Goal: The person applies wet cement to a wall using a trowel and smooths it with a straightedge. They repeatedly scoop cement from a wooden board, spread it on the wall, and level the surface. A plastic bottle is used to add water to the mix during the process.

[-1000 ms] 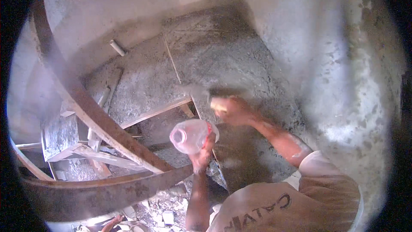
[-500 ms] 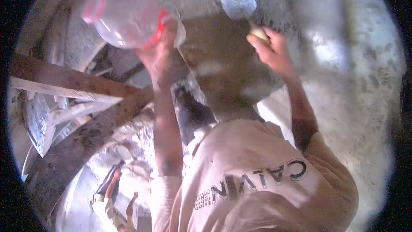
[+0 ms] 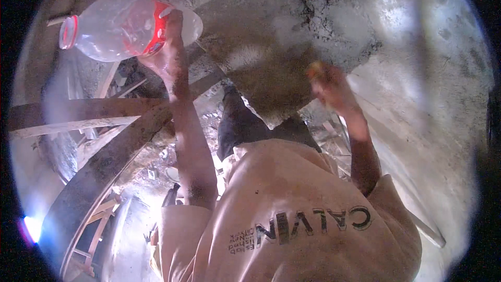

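My left hand is closed around a large clear plastic bottle with a red label and a red ring at its neck. The bottle lies on its side in the air, neck toward the left. Over on the right, my right hand is closed on a trowel, of which the yellowish handle end shows. Motion smears this hand, and the trowel's blade cannot be made out. Beyond both hands spreads a rough grey, mortar-like surface with a dark, uneven patch.
Heavy wooden beams cross on the left, below the bottle. Farther down are a wooden frame like a ladder and a bright light. At the lower right lies a pale pole. Rubble shows below, beside my legs.
My left hand has carried the bottle to the left and slightly down. The right hand has come lower, and the trowel blade, plain before, no longer shows clearly. My view has shifted.
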`<act>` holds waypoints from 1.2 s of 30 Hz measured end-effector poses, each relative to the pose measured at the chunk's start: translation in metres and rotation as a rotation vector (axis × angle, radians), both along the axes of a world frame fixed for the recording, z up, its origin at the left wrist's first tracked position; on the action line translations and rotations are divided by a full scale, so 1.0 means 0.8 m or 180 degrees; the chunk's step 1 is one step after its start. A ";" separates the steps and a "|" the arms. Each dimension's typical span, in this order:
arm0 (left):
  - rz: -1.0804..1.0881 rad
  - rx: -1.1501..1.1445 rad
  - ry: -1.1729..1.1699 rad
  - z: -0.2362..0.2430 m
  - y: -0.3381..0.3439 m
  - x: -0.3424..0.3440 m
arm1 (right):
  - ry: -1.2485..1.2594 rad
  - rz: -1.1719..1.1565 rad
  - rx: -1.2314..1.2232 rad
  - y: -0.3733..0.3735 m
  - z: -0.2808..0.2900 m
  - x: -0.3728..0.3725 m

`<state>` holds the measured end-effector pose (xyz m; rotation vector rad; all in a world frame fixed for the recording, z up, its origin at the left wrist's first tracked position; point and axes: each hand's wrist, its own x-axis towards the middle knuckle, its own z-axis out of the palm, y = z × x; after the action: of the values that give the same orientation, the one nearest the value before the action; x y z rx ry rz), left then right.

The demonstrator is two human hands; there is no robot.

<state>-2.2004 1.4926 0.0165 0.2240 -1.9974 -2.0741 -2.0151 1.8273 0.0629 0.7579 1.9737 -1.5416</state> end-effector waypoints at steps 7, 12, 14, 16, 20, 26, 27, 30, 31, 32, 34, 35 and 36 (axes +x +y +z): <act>-0.0819 0.6066 0.0090 -0.022 -0.008 -0.006 | 0.0974 0.0740 -0.0252 -0.071 -0.043 -0.033; -0.0230 0.2557 0.0338 -0.034 -0.003 0.008 | 0.0762 -0.0574 -0.0497 -0.068 -0.039 -0.181; 0.0060 0.2131 0.0288 -0.031 0.017 0.005 | 0.0639 -0.1243 -0.0434 -0.059 -0.018 -0.192; 0.0051 0.3369 0.0115 -0.044 0.003 0.012 | 0.0433 -0.1436 -0.0373 -0.089 -0.008 -0.199; 0.0458 0.4744 -0.0315 -0.039 -0.004 0.029 | 0.0568 0.0127 -0.0554 -0.182 -0.033 -0.264; -0.1593 0.6231 0.0289 -0.086 -0.018 0.021 | 0.1517 -0.0795 -0.0981 -0.198 -0.078 -0.507; -0.1227 0.5817 0.0176 -0.082 -0.016 0.021 | 0.1583 -0.1113 -0.1310 -0.189 -0.088 -0.518; -0.0290 0.4133 -0.0203 -0.061 -0.012 0.031 | 0.1326 -0.2012 -0.1768 -0.162 -0.087 -0.481; -0.0181 0.3535 -0.0343 -0.052 -0.012 0.032 | 0.1166 -0.2238 -0.1599 -0.163 -0.075 -0.459; -0.0133 0.3071 -0.0439 -0.045 -0.008 0.033 | 0.1039 -0.2465 -0.1418 -0.165 -0.063 -0.442; -0.0101 0.2554 -0.0579 -0.038 -0.002 0.038 | 0.0888 -0.2569 -0.1537 -0.183 -0.079 -0.419; -0.0065 0.2429 -0.0594 -0.036 -0.003 0.036 | 0.0841 -0.2118 -0.1604 -0.201 -0.073 -0.422; -0.0039 0.2298 -0.0620 -0.034 -0.003 0.037 | 0.0785 -0.1661 -0.1660 -0.225 -0.069 -0.427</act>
<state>-2.1707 1.4901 -0.0104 0.5577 -1.2399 -2.7856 -2.3569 1.6477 0.0078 0.9271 1.4648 -2.4282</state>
